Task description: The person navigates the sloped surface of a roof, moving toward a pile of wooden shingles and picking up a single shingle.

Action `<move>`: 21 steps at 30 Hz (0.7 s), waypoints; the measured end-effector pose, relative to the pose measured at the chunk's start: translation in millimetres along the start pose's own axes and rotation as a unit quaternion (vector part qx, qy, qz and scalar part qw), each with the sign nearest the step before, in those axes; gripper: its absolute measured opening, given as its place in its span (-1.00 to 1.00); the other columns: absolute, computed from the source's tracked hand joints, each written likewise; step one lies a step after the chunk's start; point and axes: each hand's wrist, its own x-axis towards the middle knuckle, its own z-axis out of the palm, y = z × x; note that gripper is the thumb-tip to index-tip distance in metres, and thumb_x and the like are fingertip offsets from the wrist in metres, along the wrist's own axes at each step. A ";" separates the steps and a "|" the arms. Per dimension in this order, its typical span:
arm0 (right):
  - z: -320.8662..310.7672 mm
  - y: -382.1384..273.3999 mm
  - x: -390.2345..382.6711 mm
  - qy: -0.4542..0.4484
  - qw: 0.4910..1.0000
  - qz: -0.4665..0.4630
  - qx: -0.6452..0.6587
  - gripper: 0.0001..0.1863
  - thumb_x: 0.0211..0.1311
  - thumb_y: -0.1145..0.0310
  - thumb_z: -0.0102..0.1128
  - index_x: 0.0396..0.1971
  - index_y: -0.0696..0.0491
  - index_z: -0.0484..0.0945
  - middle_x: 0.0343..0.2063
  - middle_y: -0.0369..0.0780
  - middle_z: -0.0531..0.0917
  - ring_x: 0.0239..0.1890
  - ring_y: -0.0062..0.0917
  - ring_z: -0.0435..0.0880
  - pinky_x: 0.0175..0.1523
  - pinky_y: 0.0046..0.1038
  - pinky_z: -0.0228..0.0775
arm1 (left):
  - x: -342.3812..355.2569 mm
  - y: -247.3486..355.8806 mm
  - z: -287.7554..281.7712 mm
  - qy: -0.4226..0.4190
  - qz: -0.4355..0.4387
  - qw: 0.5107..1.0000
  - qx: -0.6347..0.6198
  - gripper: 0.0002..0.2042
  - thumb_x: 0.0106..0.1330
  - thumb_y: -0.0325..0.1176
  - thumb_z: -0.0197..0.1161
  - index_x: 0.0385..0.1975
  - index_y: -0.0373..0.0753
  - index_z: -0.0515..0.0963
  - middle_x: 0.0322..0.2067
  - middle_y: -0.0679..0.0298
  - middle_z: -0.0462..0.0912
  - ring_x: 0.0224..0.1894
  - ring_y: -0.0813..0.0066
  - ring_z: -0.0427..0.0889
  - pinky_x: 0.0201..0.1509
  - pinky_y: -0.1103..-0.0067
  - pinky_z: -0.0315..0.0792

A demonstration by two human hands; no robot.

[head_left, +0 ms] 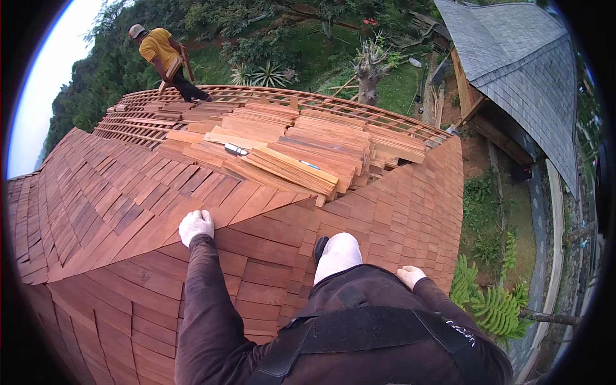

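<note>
Shingles [295, 167], slanting closer rightward, are being borne ahead-right of left hand [196, 227], nearer than right hand [410, 276]; neither grip can be told.

Left arm [208, 305] extended, left grip [196, 227] palm-down; right grip [410, 276] perhaps curled.

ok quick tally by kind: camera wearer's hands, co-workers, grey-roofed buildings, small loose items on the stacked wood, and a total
Left hand and right hand: 2
Co-worker in yellow top: 1
Grey-roofed building: 1
White-and-black item and thin blue item: 2
Total: 6
</note>
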 end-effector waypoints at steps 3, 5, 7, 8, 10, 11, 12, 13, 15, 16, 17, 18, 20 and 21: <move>6.6 8.2 7.2 0.018 0.999 -0.010 0.028 -0.29 0.53 -0.05 0.25 0.36 0.28 0.59 0.30 0.06 0.72 0.39 -0.19 0.67 0.48 -0.30 0.46 | 2.8 0.7 -5.7 0.001 0.005 1.000 0.001 -0.56 0.56 0.01 0.12 -0.27 -0.19 0.81 -0.22 0.09 0.83 -0.08 0.03 0.81 0.15 0.15 0.62; 9.6 30.9 24.1 0.007 0.999 -0.005 0.051 -0.27 0.50 -0.03 0.22 0.40 0.27 0.57 0.37 0.12 0.66 0.49 -0.13 0.58 0.57 -0.28 0.34 | 7.5 10.3 -7.7 -0.015 0.005 1.000 -0.005 -0.55 0.57 0.02 0.10 -0.25 -0.19 0.82 -0.21 0.09 0.84 -0.07 0.03 0.81 0.16 0.16 0.63; 6.8 29.0 28.7 -0.007 1.000 -0.007 -0.012 -0.24 0.47 -0.08 0.20 0.37 0.29 0.59 0.37 0.12 0.66 0.48 -0.16 0.59 0.58 -0.30 0.34 | 3.9 10.9 -18.5 -0.039 -0.012 0.999 -0.006 -0.55 0.56 0.02 0.09 -0.24 -0.18 0.83 -0.18 0.08 0.85 -0.05 0.03 0.82 0.16 0.16 0.62; 7.3 24.2 27.7 -0.007 1.000 -0.009 -0.008 -0.24 0.46 -0.07 0.23 0.37 0.29 0.59 0.35 0.11 0.67 0.46 -0.18 0.61 0.56 -0.31 0.36 | 0.7 4.7 -19.2 -0.041 -0.013 0.999 -0.010 -0.55 0.56 0.01 0.10 -0.23 -0.18 0.83 -0.16 0.06 0.86 -0.03 0.02 0.82 0.16 0.16 0.62; 7.3 29.1 31.6 -0.004 1.000 -0.009 0.015 -0.25 0.45 -0.05 0.28 0.37 0.29 0.59 0.33 0.09 0.69 0.43 -0.21 0.64 0.54 -0.31 0.39 | -1.8 -1.0 -19.1 -0.039 -0.011 0.999 -0.010 -0.55 0.55 0.01 0.09 -0.24 -0.18 0.83 -0.17 0.05 0.85 -0.04 0.02 0.82 0.16 0.17 0.63; 6.7 33.3 35.8 -0.003 0.999 -0.009 0.032 -0.25 0.45 -0.04 0.30 0.37 0.29 0.59 0.32 0.08 0.70 0.42 -0.22 0.65 0.52 -0.32 0.41 | -1.9 -1.0 -20.0 -0.038 -0.008 0.999 -0.010 -0.55 0.55 0.01 0.09 -0.24 -0.19 0.83 -0.18 0.05 0.85 -0.04 0.02 0.82 0.15 0.17 0.63; 6.4 34.4 38.3 -0.003 0.999 -0.007 0.049 -0.26 0.44 -0.03 0.32 0.36 0.29 0.59 0.31 0.08 0.71 0.40 -0.24 0.67 0.51 -0.32 0.43 | -2.6 2.6 -25.0 -0.043 -0.011 0.999 -0.013 -0.56 0.55 0.00 0.10 -0.24 -0.19 0.83 -0.17 0.05 0.85 -0.05 0.03 0.82 0.15 0.17 0.63; 6.3 34.8 41.6 -0.008 0.999 -0.007 0.051 -0.26 0.44 -0.03 0.33 0.36 0.28 0.60 0.30 0.06 0.72 0.39 -0.25 0.68 0.50 -0.32 0.44 | -3.2 1.8 -25.4 -0.042 -0.013 0.999 -0.014 -0.56 0.54 0.00 0.10 -0.24 -0.19 0.83 -0.18 0.05 0.85 -0.05 0.03 0.82 0.15 0.18 0.63; 6.0 37.9 48.1 -0.015 0.998 -0.005 0.056 -0.28 0.43 -0.01 0.36 0.35 0.27 0.62 0.27 0.04 0.74 0.36 -0.29 0.70 0.47 -0.33 0.47 | -3.8 -0.8 -24.4 -0.038 -0.014 0.999 -0.015 -0.56 0.54 -0.01 0.10 -0.24 -0.20 0.83 -0.18 0.05 0.86 -0.05 0.03 0.82 0.15 0.18 0.64; 5.2 41.7 54.1 -0.014 0.999 -0.014 0.048 -0.29 0.44 -0.03 0.36 0.34 0.25 0.63 0.26 0.02 0.76 0.34 -0.29 0.71 0.46 -0.32 0.48 | -2.9 2.3 -25.8 -0.040 -0.012 0.999 -0.015 -0.57 0.54 -0.01 0.11 -0.24 -0.19 0.83 -0.19 0.05 0.86 -0.05 0.05 0.83 0.15 0.19 0.64; 3.0 45.8 59.8 -0.011 0.999 -0.014 0.043 -0.29 0.44 -0.04 0.36 0.33 0.25 0.64 0.26 0.01 0.76 0.34 -0.30 0.72 0.46 -0.32 0.48 | -1.5 3.9 -25.7 -0.038 -0.012 0.999 -0.017 -0.57 0.54 -0.01 0.11 -0.24 -0.19 0.83 -0.19 0.05 0.86 -0.05 0.05 0.83 0.15 0.19 0.64; 1.7 46.0 59.6 -0.007 0.999 -0.012 0.039 -0.29 0.44 -0.04 0.36 0.33 0.24 0.64 0.25 0.01 0.76 0.33 -0.30 0.72 0.46 -0.32 0.48 | 0.2 6.0 -22.4 -0.036 -0.010 0.999 -0.020 -0.57 0.53 -0.01 0.11 -0.24 -0.19 0.84 -0.19 0.06 0.86 -0.05 0.05 0.83 0.15 0.19 0.64; -3.3 46.9 59.5 0.002 0.999 -0.008 0.038 -0.29 0.44 -0.05 0.35 0.33 0.25 0.64 0.24 0.01 0.77 0.33 -0.30 0.72 0.45 -0.33 0.49 | 4.8 12.8 -14.9 -0.030 -0.004 0.999 -0.027 -0.57 0.53 -0.01 0.11 -0.24 -0.18 0.84 -0.20 0.06 0.86 -0.06 0.06 0.83 0.15 0.20 0.64; -3.6 43.1 59.5 -0.001 0.999 -0.016 0.038 -0.30 0.45 -0.03 0.36 0.32 0.25 0.64 0.23 0.00 0.78 0.31 -0.31 0.73 0.43 -0.33 0.50 | 2.7 8.9 -14.3 -0.027 -0.006 0.999 -0.023 -0.57 0.53 -0.01 0.12 -0.24 -0.18 0.84 -0.20 0.07 0.86 -0.06 0.06 0.83 0.15 0.20 0.64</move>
